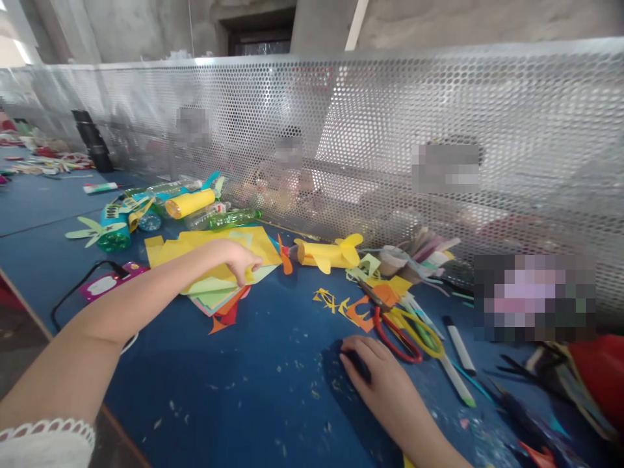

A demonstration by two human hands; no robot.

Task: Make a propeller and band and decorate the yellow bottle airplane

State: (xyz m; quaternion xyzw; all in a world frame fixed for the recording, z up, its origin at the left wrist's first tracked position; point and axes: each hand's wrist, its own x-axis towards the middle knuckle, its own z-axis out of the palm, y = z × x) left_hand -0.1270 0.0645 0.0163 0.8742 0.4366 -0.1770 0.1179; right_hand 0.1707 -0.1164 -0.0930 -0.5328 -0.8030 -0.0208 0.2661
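Note:
My left hand [242, 261] reaches over a loose stack of coloured paper sheets [180, 255], mostly yellow, with green, pink and orange edges below. Its index finger and thumb are apart; the other fingers are partly hidden, and I cannot tell whether it touches the paper. Just right of the stack lies a yellow paper airplane model [322, 255] with an orange propeller [285, 259]. My right hand [377, 377] rests on the blue table [234, 403], fingers loosely bent, nothing visible in it. Beyond it lie scissors [397, 338] with red and yellow handles, beside orange paper scraps [361, 313].
Plastic bottles [236, 218] and a yellow paper tube [192, 203] lie at the back left. Nearer stands a purple box [104, 283] with a black cable. Markers [461, 348] lie at right. A perforated metal screen [341, 130] borders the table, with people behind it.

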